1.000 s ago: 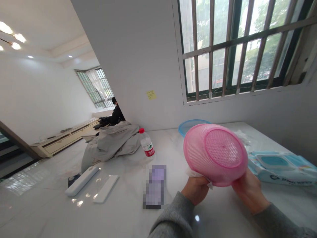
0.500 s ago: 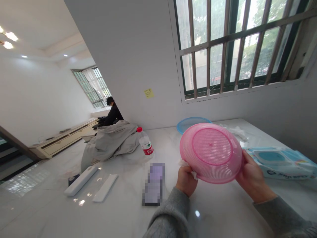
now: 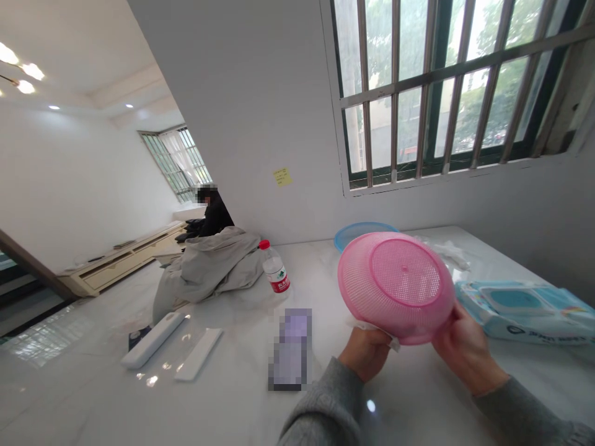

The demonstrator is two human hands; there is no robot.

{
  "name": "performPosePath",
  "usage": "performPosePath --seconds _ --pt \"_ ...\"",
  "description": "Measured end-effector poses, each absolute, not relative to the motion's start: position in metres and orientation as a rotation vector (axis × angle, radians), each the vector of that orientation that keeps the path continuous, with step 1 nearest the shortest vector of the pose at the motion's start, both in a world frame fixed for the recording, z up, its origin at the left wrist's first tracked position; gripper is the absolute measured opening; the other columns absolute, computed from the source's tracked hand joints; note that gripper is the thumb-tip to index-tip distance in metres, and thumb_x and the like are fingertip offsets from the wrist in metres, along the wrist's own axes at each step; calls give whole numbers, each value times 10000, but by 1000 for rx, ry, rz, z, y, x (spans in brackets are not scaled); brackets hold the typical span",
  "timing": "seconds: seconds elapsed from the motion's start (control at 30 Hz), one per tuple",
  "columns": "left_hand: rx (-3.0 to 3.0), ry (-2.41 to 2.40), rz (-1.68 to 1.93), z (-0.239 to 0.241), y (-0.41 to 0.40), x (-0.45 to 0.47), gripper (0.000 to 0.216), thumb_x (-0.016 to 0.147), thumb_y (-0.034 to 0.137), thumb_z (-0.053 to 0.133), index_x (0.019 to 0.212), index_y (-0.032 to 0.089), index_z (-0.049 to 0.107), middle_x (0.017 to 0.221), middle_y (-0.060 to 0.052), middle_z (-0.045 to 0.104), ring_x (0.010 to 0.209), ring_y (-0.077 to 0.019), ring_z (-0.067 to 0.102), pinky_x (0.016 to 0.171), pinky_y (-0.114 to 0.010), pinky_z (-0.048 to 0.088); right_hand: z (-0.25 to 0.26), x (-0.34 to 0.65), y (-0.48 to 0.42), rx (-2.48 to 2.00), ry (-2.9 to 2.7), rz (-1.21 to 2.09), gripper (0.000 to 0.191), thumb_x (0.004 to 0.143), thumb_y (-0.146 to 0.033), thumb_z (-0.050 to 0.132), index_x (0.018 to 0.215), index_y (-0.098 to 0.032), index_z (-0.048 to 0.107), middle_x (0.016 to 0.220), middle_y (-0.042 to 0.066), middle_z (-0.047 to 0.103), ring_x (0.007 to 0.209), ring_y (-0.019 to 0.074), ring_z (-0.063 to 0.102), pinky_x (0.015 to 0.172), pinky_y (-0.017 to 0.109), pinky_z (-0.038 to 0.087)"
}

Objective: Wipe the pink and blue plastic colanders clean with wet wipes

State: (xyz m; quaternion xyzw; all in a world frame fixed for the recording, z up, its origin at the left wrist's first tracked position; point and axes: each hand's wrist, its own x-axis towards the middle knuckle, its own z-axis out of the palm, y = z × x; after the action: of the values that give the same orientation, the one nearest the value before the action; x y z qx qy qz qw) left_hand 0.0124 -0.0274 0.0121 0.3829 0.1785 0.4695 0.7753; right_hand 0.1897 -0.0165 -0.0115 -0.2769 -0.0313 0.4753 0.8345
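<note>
I hold a pink mesh plastic basket (image 3: 396, 286) up over the white table (image 3: 232, 396), its bottom turned away from me. My right hand (image 3: 460, 352) grips its lower right rim. My left hand (image 3: 367, 350) is closed at the lower left rim, pressing a white wipe (image 3: 372, 327) against the basket. A blue basket (image 3: 357, 233) lies on the table behind the pink one.
A pack of wet wipes (image 3: 520, 310) lies at the right, crumpled white tissue (image 3: 444, 251) behind it. A water bottle (image 3: 276, 267), a grey jacket (image 3: 209, 269), a phone (image 3: 290, 350) and two white bars (image 3: 171, 344) sit to the left. A person (image 3: 214, 214) sits in the far room.
The pink basket has tipped back and forth in my hands; now its bottom faces away at a slant, and my left hand with the wipe sits lower under the rim.
</note>
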Motion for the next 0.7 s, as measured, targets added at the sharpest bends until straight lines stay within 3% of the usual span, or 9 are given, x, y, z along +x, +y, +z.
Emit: performPosePath --seconds 0.17,0.3,0.47,0.7 --pt "595 496 1130 4 -11 1 415 423 43 583 774 154 775 773 -28 747 728 -193 639 669 -298 457 15 198 -23 -571 -66 1095 328 1021 -199 457 1046 -171 783 853 60 803 733 187 774 781 306 687" --pt "508 518 1158 4 -7 -1 486 382 54 540 804 149 762 719 -22 697 682 -173 588 613 -282 416 21 210 -20 -604 -76 1058 303 1015 -202 486 1051 -206 787 846 58 811 727 219 773 785 379 703" --pt "580 444 1085 2 -14 6 596 383 12 554 911 157 788 827 -33 757 746 -191 634 663 -298 465 10 217 -12 -622 -59 945 254 992 -127 546 966 -215 783 934 21 818 778 133 761 700 182 660" --pt "662 371 999 0 -21 11 658 419 -18 584 1014 162 800 990 -76 800 1058 -302 697 936 -406 527 -10 197 -14 -578 -25 932 259 988 -188 549 1041 -263 790 1056 26 825 942 162 787 781 232 675"
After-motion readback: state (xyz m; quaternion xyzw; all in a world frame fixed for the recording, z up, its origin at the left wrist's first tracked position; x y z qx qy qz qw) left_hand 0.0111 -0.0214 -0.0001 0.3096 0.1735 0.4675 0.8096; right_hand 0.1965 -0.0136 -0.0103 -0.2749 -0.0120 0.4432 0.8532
